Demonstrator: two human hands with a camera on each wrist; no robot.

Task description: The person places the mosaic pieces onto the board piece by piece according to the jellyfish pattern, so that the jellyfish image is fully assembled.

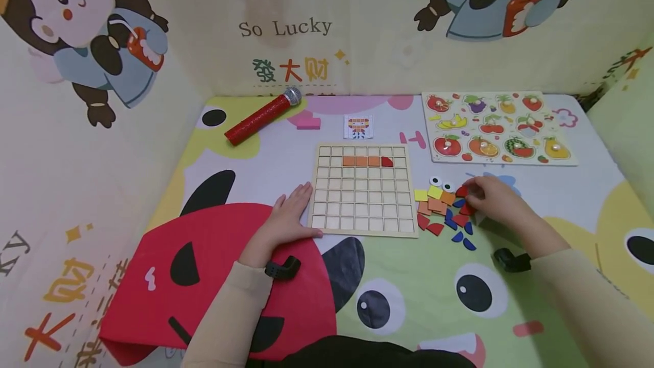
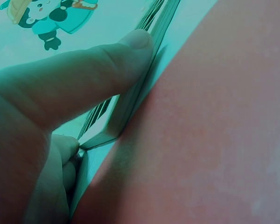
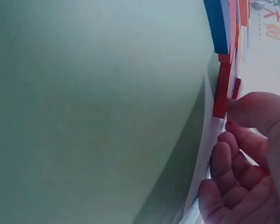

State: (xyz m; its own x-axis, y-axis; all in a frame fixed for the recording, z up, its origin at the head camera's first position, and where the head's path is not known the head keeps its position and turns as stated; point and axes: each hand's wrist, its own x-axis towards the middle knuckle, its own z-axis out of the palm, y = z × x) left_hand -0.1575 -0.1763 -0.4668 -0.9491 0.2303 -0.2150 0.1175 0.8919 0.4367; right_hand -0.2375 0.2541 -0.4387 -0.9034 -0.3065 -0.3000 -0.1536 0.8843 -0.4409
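A wooden grid board (image 1: pixel 360 199) lies in front of me. Near its top, one row holds three orange squares (image 1: pixel 361 161) and a red piece with one rounded corner (image 1: pixel 386 162). My left hand (image 1: pixel 288 217) rests along the board's left side, fingers straight; in the left wrist view its thumb (image 2: pixel 137 41) lies on the rim. To the right is a loose heap of red, blue, orange and yellow pieces (image 1: pixel 437 205). At its right edge my right hand (image 1: pixel 493 200) pinches a red piece (image 1: pixel 462 191) between thumb and forefinger, partly hidden by the fingertips.
Behind the board lie a small picture card (image 1: pixel 359 127) and a pink block (image 1: pixel 309 124). A red glitter microphone (image 1: pixel 260 120) is at the back left, a fruit puzzle board (image 1: pixel 498 129) at the back right. Two googly-eye pieces (image 1: pixel 435 181) top the heap. Printed cloth covers the table.
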